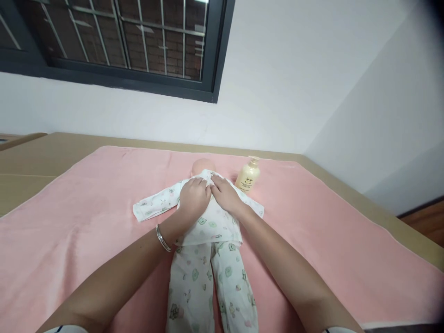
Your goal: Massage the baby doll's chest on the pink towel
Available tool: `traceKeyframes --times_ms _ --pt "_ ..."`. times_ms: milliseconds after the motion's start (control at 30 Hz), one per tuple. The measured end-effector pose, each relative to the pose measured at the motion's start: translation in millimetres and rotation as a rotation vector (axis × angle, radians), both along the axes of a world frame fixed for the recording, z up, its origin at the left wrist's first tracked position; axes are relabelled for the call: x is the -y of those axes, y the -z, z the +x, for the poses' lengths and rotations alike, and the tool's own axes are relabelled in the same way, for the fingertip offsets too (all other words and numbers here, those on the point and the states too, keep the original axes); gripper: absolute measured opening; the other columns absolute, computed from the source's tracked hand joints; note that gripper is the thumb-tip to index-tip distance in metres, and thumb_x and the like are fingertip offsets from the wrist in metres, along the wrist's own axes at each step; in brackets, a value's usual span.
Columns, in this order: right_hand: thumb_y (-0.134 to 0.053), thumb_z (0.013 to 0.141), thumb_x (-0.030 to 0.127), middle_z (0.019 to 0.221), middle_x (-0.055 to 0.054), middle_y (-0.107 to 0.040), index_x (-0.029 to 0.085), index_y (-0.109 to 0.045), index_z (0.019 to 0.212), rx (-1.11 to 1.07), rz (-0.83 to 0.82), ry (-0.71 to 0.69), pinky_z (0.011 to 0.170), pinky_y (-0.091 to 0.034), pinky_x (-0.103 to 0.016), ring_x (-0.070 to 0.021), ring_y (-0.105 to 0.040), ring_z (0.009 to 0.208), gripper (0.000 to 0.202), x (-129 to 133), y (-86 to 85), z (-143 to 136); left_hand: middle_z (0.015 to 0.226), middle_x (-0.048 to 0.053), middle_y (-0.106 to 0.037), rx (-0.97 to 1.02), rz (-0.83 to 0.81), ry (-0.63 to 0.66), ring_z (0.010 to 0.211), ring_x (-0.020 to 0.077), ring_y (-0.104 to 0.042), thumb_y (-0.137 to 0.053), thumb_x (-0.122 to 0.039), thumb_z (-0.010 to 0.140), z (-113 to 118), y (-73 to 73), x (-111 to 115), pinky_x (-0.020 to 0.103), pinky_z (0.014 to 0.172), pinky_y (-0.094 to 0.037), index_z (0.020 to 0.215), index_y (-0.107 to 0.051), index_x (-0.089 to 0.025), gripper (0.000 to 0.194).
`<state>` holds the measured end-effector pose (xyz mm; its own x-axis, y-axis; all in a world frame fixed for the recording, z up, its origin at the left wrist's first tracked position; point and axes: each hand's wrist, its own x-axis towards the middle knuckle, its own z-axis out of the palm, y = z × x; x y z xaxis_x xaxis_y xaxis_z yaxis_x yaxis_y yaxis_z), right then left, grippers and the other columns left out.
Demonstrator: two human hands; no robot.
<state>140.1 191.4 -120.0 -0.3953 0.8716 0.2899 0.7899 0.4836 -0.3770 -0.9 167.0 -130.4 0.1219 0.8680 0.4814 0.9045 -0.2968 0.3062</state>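
A baby doll lies on its back, its bald head (204, 165) pointing away from me. It wears a white printed baby shirt (211, 226) and matching trousers (192, 277). My left hand (194, 198) is closed on the shirt's upper front, just below the neck, with its fingers curled. Close beside it, thumbs nearly touching, my right hand (227, 194) bends its fingers onto the same part of the shirt. The fingertips partly hide the cloth between them. One sleeve (156, 203) stretches out to the left; the other lies partly behind my right forearm.
A pale yellow pump bottle (248, 176) stands by the doll's shoulder on the right. Under everything spreads a pink blanket (312, 231) over a tan tabletop (69, 150). Behind are a white wall (270, 83) and a dark-framed barred window (138, 41).
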Motion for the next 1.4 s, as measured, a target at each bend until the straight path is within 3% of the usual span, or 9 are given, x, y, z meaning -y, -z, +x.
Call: traceKeyframes --times_ms 133,300,467,600,1400 --pt "-0.035 0.098 0.020 0.140 -0.017 -0.057 0.010 -0.056 0.133 0.058 0.020 0.059 0.111 -0.033 -0.039 -0.0254 -0.049 0.132 0.042 14 -7.9 -7 0.119 0.014 -0.068 0.049 -0.044 -0.020 0.114 0.0294 -0.060 -0.046 -0.029 0.092 -5 0.7 -8 0.041 0.100 -0.044 0.112 -0.064 -0.013 0.031" --pt "-0.037 0.094 0.017 0.122 -0.009 -0.069 0.019 -0.064 0.120 0.022 -0.022 0.040 0.095 -0.045 -0.033 -0.0230 -0.062 0.112 0.037 31 -20.5 -12 0.111 0.015 -0.069 0.055 -0.082 -0.020 0.108 0.0294 -0.063 -0.045 -0.028 0.090 -10 2.6 -15 0.042 0.097 -0.046 0.105 -0.065 -0.013 0.029" --pt "-0.035 0.097 0.022 0.145 -0.011 -0.054 0.015 -0.055 0.137 -0.082 0.032 0.000 0.114 -0.033 -0.037 -0.0219 -0.046 0.137 0.046 9 -2.7 -6 0.117 0.014 -0.070 0.095 0.001 0.003 0.115 0.0280 -0.061 -0.044 -0.029 0.092 -7 7.9 -12 0.041 0.105 -0.042 0.113 -0.066 -0.013 0.034" --pt "-0.033 0.098 0.025 0.148 -0.013 -0.050 0.012 -0.051 0.141 -0.067 0.060 0.008 0.119 -0.027 -0.041 -0.0223 -0.041 0.141 0.048 2 8.4 -5 0.124 0.015 -0.068 0.117 0.001 0.006 0.119 0.0278 -0.060 -0.045 -0.029 0.092 -7 8.4 -11 0.041 0.107 -0.042 0.120 -0.065 -0.012 0.038" --pt "-0.035 0.097 0.023 0.146 -0.013 -0.053 0.012 -0.053 0.141 -0.095 0.063 0.004 0.119 -0.029 -0.043 -0.0233 -0.043 0.139 0.048 4 7.0 -5 0.129 0.012 -0.067 0.165 0.002 -0.005 0.123 0.0276 -0.058 -0.048 -0.028 0.092 -7 5.4 -9 0.041 0.110 -0.041 0.121 -0.066 -0.014 0.037"
